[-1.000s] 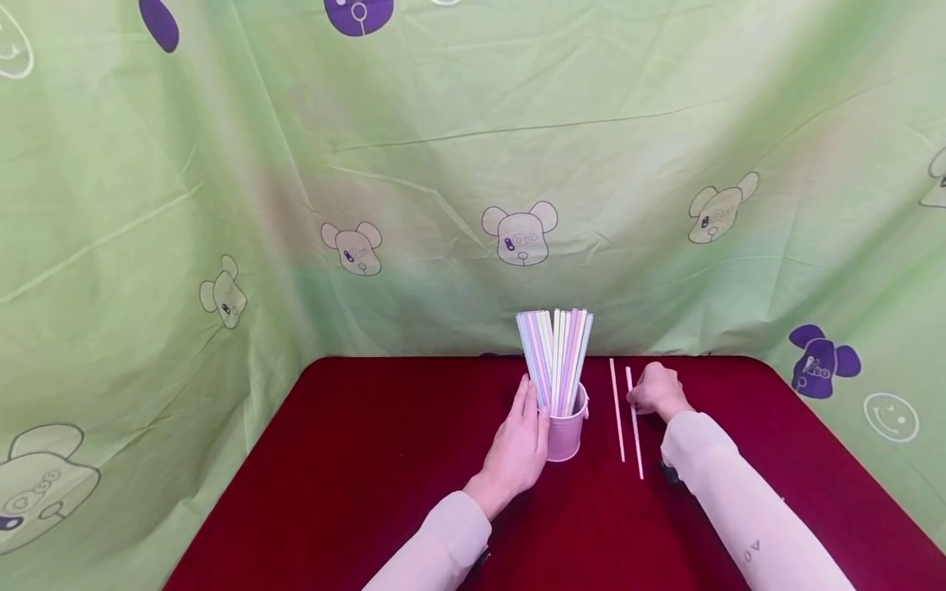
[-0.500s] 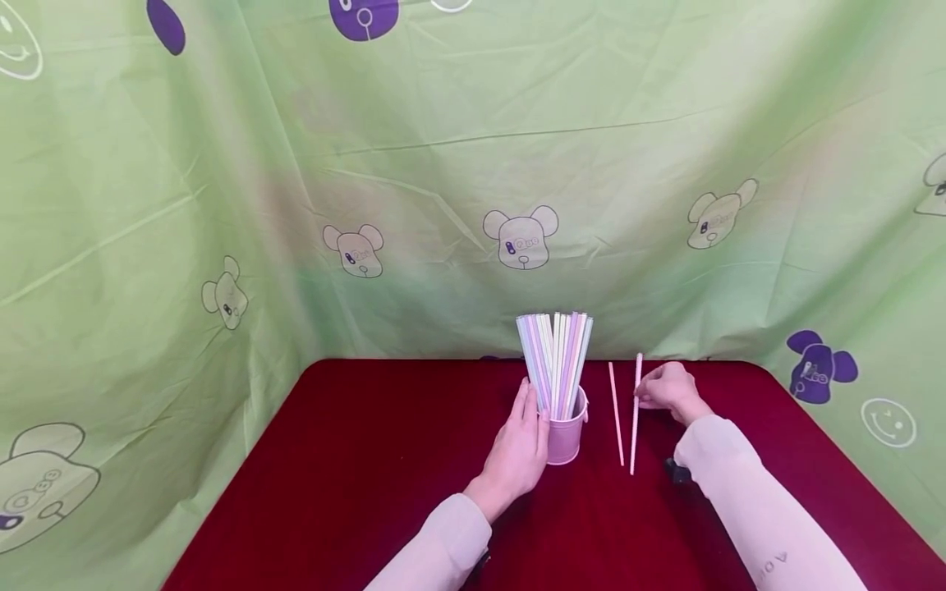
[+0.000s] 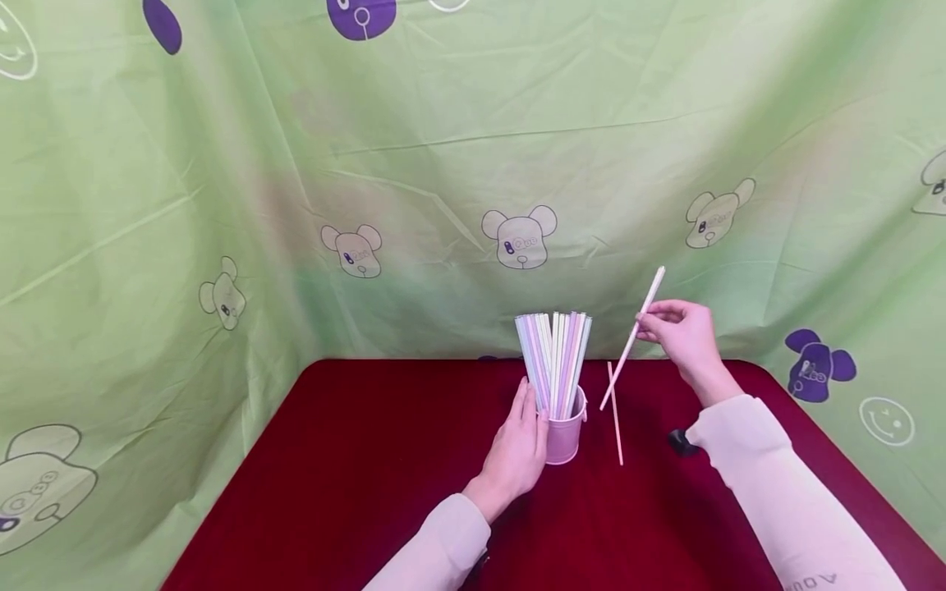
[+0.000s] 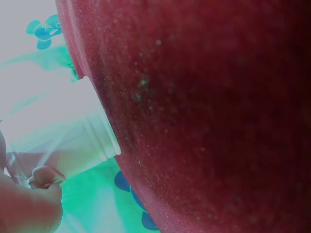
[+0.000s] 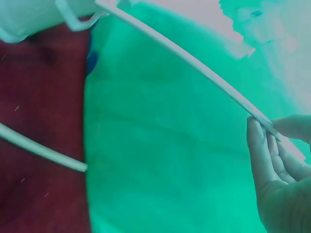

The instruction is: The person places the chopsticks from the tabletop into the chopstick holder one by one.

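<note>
A small pink bucket (image 3: 563,442) stands on the table, packed with upright pastel straws (image 3: 554,361). Against its left side lies my left hand (image 3: 512,451), fingers along the wall and thumb at the near rim. In the left wrist view the thumb (image 4: 36,204) meets the bucket by its handle lug (image 4: 47,175). My right hand (image 3: 683,335) pinches a pale straw (image 3: 633,336) between thumb and fingertips, raised and slanting down towards the bucket. A second straw (image 3: 617,419) lies on the table right of the bucket, with the held one crossing its far end in the head view.
Dark red cloth covers the table (image 3: 355,468). Green fabric (image 3: 414,156) printed with bear heads hangs behind and at both sides. A small black device (image 3: 681,443) shows under the right sleeve.
My right hand has lifted the pale straw off the table, up and to the right, tilting its lower end towards the bucket. The left hand and bucket have stayed in place.
</note>
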Motion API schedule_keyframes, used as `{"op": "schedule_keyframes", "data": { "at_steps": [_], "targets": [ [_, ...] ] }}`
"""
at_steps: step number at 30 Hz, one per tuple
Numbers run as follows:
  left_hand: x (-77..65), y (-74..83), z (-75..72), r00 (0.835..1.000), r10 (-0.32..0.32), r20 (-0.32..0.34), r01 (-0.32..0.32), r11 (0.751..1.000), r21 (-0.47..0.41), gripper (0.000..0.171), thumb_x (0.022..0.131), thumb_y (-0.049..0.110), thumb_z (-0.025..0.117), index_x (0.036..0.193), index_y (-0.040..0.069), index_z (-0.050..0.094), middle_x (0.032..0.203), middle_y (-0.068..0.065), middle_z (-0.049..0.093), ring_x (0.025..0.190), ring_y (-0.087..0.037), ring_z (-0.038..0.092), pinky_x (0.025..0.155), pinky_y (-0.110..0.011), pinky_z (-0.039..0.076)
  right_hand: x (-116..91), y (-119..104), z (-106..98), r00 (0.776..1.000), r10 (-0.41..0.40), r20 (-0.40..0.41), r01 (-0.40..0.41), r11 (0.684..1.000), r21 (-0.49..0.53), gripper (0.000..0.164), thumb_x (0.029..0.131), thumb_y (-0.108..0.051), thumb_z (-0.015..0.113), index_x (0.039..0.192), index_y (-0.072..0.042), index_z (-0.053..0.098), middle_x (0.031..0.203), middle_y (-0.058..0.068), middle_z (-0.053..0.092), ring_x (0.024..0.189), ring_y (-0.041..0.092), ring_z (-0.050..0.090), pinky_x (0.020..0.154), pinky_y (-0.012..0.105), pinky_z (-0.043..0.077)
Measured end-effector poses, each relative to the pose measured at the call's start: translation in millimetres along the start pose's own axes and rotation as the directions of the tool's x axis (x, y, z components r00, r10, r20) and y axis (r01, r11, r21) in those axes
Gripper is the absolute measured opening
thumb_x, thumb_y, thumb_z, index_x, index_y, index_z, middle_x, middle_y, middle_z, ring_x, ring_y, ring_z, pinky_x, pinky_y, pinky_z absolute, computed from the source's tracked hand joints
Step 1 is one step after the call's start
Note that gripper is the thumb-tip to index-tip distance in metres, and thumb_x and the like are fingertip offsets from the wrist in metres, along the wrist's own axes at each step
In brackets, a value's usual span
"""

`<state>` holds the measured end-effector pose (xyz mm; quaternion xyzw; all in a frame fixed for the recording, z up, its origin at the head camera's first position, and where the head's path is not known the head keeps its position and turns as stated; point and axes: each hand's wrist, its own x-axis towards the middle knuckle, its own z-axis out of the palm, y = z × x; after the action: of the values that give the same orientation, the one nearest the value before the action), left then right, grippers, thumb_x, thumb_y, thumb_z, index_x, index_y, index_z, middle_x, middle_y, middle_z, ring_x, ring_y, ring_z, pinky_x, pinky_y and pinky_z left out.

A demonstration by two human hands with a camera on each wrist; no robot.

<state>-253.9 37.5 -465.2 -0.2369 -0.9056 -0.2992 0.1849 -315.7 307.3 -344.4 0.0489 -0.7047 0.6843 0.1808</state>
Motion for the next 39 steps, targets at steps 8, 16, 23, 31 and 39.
{"op": "schedule_keyframes", "data": {
  "at_steps": [8, 16, 23, 31, 39],
  "targets": [
    [0.7, 0.0, -0.4, 1.0, -0.009, 0.007, 0.009, 1.0, -0.003, 0.055, 0.103, 0.034, 0.024, 0.149, 0.003, 0.022, 0.157, -0.007, 0.011, 0.132, -0.02, 0.038, 0.102, -0.033, 0.039, -1.2, -22.0, 21.0, 0.996, -0.085, 0.015, 0.083, 0.992, 0.095, 0.024, 0.082, 0.007, 0.066, 0.101, 0.018, 0.056, 0.075, 0.01, 0.068, 0.064, 0.021, 0.069, 0.066, 0.035, 0.056],
    [0.5, -1.0, 2.2, 1.0, -0.001, 0.0, 0.001, 1.0, 0.008, 0.054, 0.103, 0.032, 0.028, 0.148, 0.002, 0.025, 0.156, -0.009, 0.015, 0.134, -0.019, 0.035, 0.103, -0.033, 0.038, -7.1, 1.5, 38.9, 0.988, -0.089, 0.125, 0.104, 0.988, -0.115, 0.026, 0.084, 0.002, 0.066, 0.104, 0.016, 0.057, 0.087, 0.025, 0.066, 0.07, 0.022, 0.069, 0.068, 0.034, 0.055],
    [-0.3, -0.2, 2.1, 1.0, 0.001, 0.004, -0.001, 1.0, 0.012, 0.054, 0.103, 0.031, 0.028, 0.148, 0.002, 0.024, 0.155, -0.01, 0.016, 0.133, -0.019, 0.036, 0.102, -0.033, 0.039, -21.2, 29.9, 54.5, 0.981, -0.047, 0.19, 0.086, 0.976, -0.202, 0.029, 0.084, -0.003, 0.067, 0.105, 0.016, 0.059, 0.093, 0.032, 0.063, 0.073, 0.022, 0.07, 0.067, 0.035, 0.056],
    [-0.6, 0.2, 0.5, 1.0, -0.003, 0.017, 0.003, 1.0, 0.01, 0.054, 0.103, 0.03, 0.03, 0.149, 0.003, 0.021, 0.156, -0.009, 0.014, 0.132, -0.019, 0.037, 0.102, -0.032, 0.038, -42.9, 30.2, 63.2, 0.982, -0.018, 0.186, 0.041, 0.992, -0.118, 0.025, 0.083, 0.005, 0.065, 0.103, 0.018, 0.057, 0.094, 0.038, 0.06, 0.077, 0.032, 0.069, 0.071, 0.042, 0.054],
    [-0.3, 0.4, -0.4, 1.0, -0.007, 0.013, 0.007, 1.0, -0.003, 0.053, 0.103, 0.029, 0.031, 0.149, 0.004, 0.022, 0.156, -0.007, 0.013, 0.132, -0.019, 0.038, 0.101, -0.033, 0.04, -44.5, 39.6, 61.4, 0.98, -0.014, 0.199, 0.04, 0.991, -0.131, 0.031, 0.084, -0.002, 0.068, 0.106, 0.016, 0.058, 0.096, 0.033, 0.062, 0.082, 0.028, 0.069, 0.074, 0.036, 0.055]
  ]
}}
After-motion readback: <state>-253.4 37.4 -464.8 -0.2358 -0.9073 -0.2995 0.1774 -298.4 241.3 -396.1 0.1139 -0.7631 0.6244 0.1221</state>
